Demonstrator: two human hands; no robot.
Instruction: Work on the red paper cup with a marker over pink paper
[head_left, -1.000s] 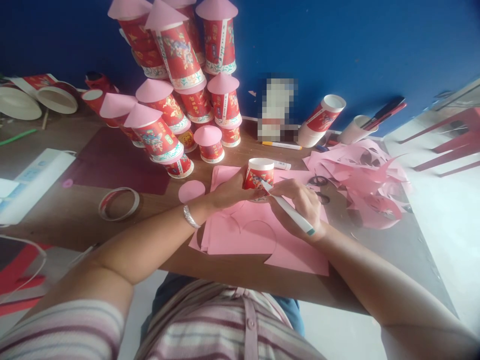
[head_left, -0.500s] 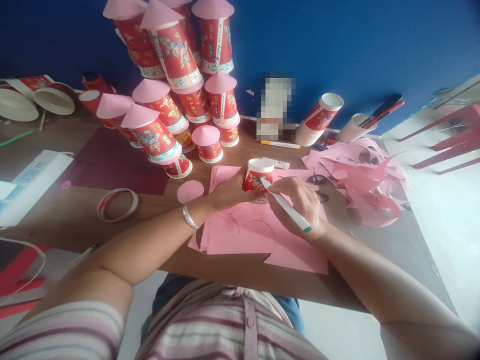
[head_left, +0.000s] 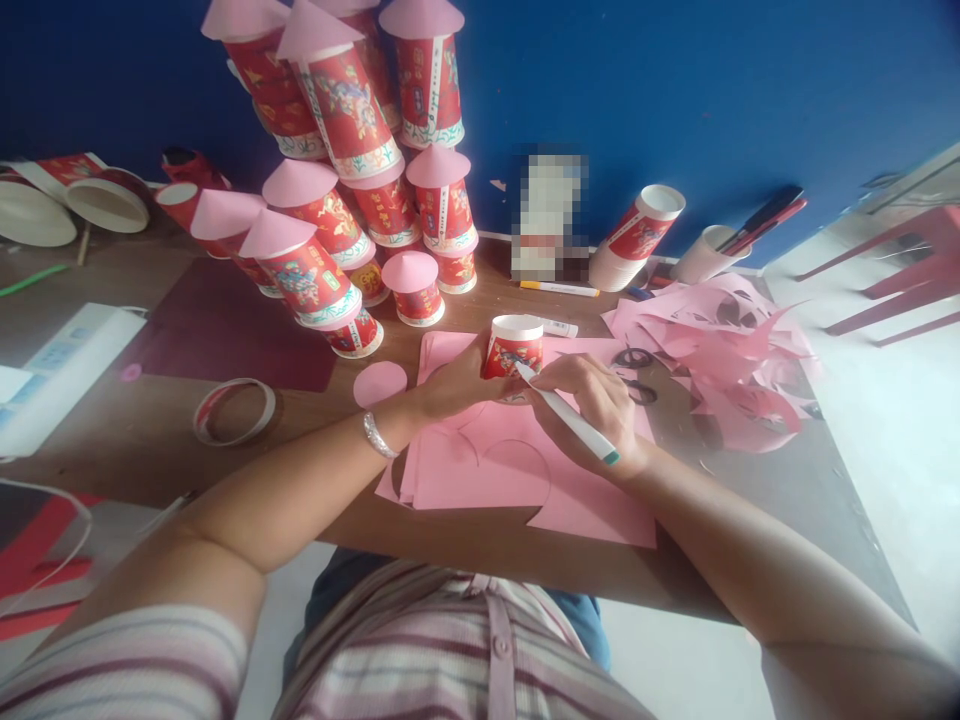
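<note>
A small red paper cup [head_left: 514, 347] stands upside down on a stack of pink paper sheets [head_left: 517, 470]. My left hand [head_left: 457, 383] is closed around its left side and holds it down. My right hand [head_left: 592, 405] grips a white pen [head_left: 570, 425] with a green end, its tip at the cup's base on the right side. Curved drawn lines and a cut-out notch show on the pink paper just in front of the cup.
A pile of red cups with pink cone lids [head_left: 352, 170] rises at the back. A pink disc [head_left: 379, 382], a tape ring [head_left: 234, 410], scissors [head_left: 636, 370], pink offcuts [head_left: 720, 350], a lying cup stack [head_left: 637, 238] and a white power strip [head_left: 64, 365] lie around.
Both hands and the cup stay almost in place; the pen tip has crept slightly along the cup's base.
</note>
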